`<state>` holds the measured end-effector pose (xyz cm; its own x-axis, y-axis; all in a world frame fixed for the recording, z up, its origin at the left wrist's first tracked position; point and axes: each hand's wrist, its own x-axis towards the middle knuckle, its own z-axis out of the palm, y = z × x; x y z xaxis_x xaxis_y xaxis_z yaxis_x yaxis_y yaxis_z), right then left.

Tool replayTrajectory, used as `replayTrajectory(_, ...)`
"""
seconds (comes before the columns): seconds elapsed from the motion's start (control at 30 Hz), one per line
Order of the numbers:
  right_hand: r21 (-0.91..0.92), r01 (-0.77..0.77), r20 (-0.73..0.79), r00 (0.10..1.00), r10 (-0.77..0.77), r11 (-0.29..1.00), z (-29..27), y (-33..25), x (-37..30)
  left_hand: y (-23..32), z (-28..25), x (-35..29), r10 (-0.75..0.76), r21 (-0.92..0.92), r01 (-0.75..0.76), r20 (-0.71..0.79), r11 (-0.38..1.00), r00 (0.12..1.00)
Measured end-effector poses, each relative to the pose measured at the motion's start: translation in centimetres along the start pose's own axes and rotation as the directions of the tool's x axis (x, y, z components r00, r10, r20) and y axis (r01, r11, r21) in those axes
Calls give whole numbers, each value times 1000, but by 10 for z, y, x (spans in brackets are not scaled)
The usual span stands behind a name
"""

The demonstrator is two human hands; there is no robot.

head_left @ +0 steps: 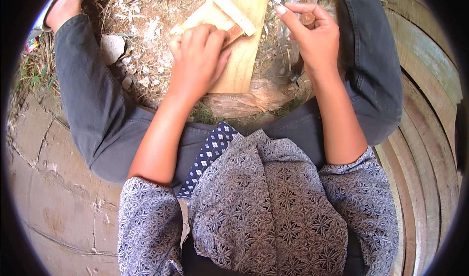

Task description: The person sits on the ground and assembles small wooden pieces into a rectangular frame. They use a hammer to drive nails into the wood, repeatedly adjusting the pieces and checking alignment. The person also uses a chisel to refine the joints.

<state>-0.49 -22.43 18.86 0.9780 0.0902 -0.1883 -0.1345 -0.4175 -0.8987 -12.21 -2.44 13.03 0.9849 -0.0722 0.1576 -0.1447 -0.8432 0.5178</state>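
On a pale, flat wooden board (242, 78) between dark-grey trousered legs (83, 70): touching a reddish-brown wooden piece (235, 32) with bent left hand (196, 56), cannot tell whether gripping; just beside, a pale, narrow wooden strip (233, 13). Grasping a round, brown wooden handle (308, 18) in right hand (312, 34), also pinching something slim (279, 5), unidentifiable. Judged partway: already arranged together; fastening unconfirmed.

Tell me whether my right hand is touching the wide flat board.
Apart: the head view shows littered ground between the right hand and the right edge of the board.
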Motion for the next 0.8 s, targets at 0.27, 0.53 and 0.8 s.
replayTrajectory(0.27, 183, -50, 124, 992, 27, 982, 24, 17, 18, -22, -4, 15, 45, 4, -44, -67, 999, 997)
replayTrajectory(0.53, -5, 262, 160, 953, -258, 965, 64, 18, 46, -29, -18, 20, -76, 90, 80, -48, 993, 996)
replayTrajectory(0.8, 34, 233, 198, 952, -235, 972, 73, 18, 51, -43, -19, 11, -137, 138, 147, -75, 979, 988)
